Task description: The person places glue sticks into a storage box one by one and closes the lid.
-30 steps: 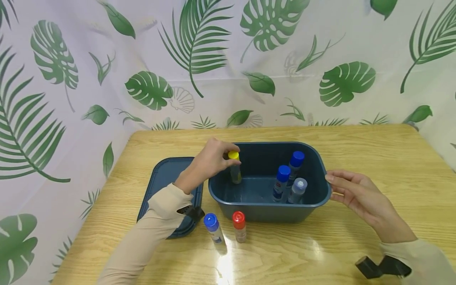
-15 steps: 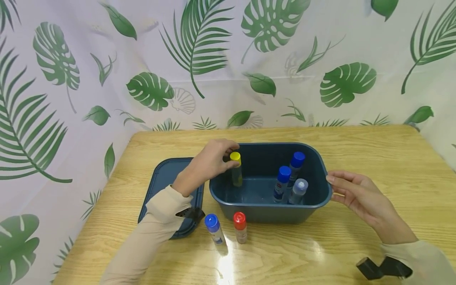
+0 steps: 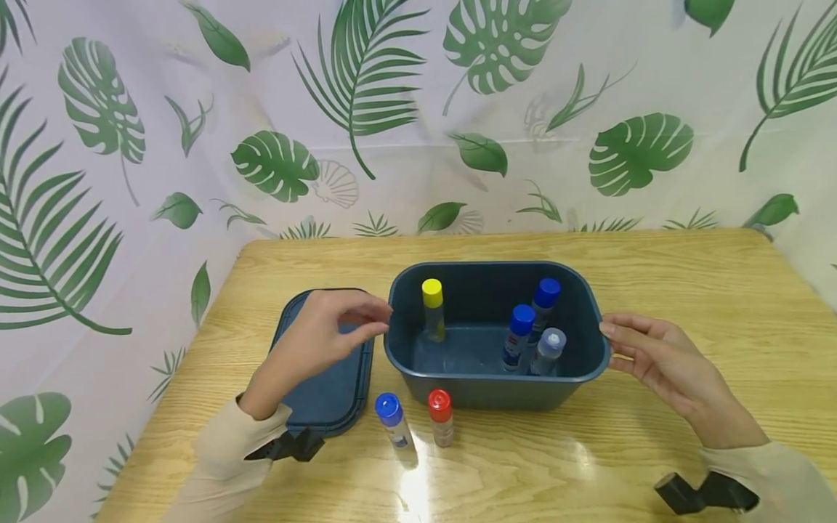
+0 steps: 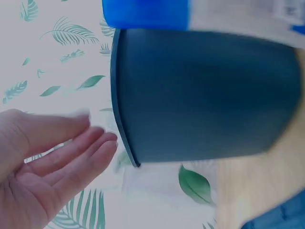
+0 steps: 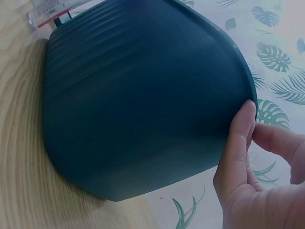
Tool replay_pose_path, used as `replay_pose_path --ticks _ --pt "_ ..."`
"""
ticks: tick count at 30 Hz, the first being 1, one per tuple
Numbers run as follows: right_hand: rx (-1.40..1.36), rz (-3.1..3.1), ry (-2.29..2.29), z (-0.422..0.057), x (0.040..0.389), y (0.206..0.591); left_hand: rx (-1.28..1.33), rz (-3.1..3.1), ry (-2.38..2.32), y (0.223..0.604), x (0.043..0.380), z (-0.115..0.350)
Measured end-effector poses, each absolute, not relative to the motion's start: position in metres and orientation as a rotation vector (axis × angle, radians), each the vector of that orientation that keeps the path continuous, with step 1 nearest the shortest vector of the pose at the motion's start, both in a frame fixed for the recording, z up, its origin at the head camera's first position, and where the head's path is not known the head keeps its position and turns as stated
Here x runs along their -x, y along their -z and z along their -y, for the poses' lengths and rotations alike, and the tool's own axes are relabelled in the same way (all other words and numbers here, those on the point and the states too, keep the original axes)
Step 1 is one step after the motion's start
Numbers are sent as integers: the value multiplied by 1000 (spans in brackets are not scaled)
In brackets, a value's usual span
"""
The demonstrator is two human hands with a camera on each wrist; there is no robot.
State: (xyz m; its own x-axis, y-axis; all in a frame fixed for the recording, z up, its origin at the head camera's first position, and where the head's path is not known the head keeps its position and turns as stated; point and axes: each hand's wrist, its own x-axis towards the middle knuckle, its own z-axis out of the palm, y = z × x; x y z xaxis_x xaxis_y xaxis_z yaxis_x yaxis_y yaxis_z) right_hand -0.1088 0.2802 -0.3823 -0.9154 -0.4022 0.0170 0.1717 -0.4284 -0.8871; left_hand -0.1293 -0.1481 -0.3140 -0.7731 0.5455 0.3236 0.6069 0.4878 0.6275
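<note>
My left hand (image 3: 327, 330) hovers just left of the dark blue bin (image 3: 477, 392), fingers relaxed and holding nothing. At the bin's right end my right hand (image 3: 667, 363) pinches the rim, with the thumb on one side and fingers on the other in the right wrist view (image 5: 257, 176). Inside the bin, a yellow-capped glue stick (image 3: 433, 309) stands upright at the left. Toward the right are two blue-capped glue sticks (image 3: 519, 334) and one with a clear cap (image 3: 549, 349). In front of the bin stand a blue-capped glue stick (image 3: 392, 418) and a red-capped one (image 3: 441, 415).
A dark blue lid (image 3: 327, 399) lies flat on the wooden table (image 3: 719, 290), left of the bin and partly under my left hand. Behind the table hangs a white cloth (image 3: 405, 196) printed with green leaves.
My left hand has let go of the yellow-capped glue stick and moved left and down, out of the bin. The glue stick stays standing inside. My right hand keeps its place at the rim.
</note>
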Motion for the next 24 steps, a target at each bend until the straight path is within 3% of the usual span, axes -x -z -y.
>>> replay_pose_path --ticks 9,15,24 --pt "252 -1449 2373 -280 108 382 1140 2717 1051 337 99 176" --pt "242 -1431 2385 -280 107 382 1219 2774 1314 365 83 179" --pt "292 -1393 2401 -278 107 380 1122 2692 1671 401 68 169"
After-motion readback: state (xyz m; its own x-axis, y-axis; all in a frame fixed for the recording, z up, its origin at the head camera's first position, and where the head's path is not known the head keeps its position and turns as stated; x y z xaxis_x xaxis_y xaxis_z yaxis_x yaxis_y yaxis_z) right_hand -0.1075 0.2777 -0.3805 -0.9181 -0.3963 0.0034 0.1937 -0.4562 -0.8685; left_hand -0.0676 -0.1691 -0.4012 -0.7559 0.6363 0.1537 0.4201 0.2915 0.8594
